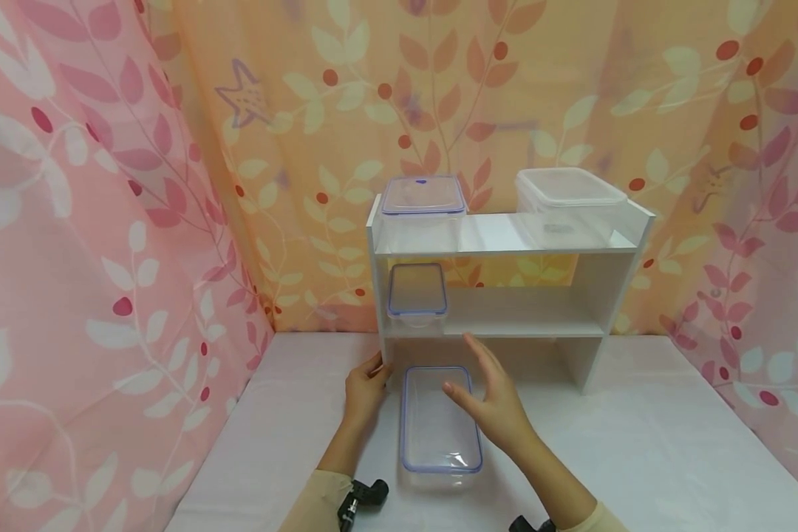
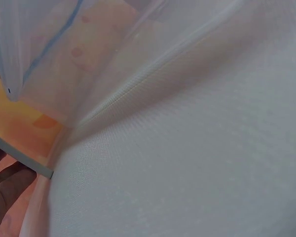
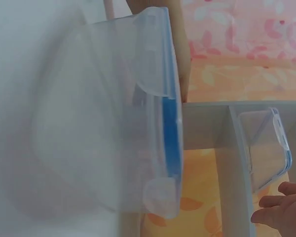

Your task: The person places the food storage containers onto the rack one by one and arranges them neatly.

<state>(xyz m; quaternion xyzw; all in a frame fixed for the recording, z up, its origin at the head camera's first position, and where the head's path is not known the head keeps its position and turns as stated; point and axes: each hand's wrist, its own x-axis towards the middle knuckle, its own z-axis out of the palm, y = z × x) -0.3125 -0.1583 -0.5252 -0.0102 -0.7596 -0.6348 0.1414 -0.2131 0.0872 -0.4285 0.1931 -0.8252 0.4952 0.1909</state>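
My left hand (image 1: 364,391) grips the lower left side panel of a white two-tier shelf (image 1: 525,323). In the left wrist view, the thumb and fingers lie on opposite sides of the panel's edge (image 2: 20,157). In front of the shelf, a clear lidded food container (image 1: 439,425) with a blue rim rests on the table between my hands. My right hand (image 1: 502,406) hovers by its right side, thumb and fingers spread, holding nothing. The right wrist view shows this container's side up close, with the right hand's fingers (image 3: 271,216) at the lower right.
A smaller blue-rimmed container (image 1: 417,292) stands at the left of the middle tier. On top are a blue-lidded container (image 1: 422,198) at left and a larger white-lidded one (image 1: 572,186) at right. A white cloth (image 1: 691,443) covers the table; patterned curtains (image 1: 292,244) surround it.
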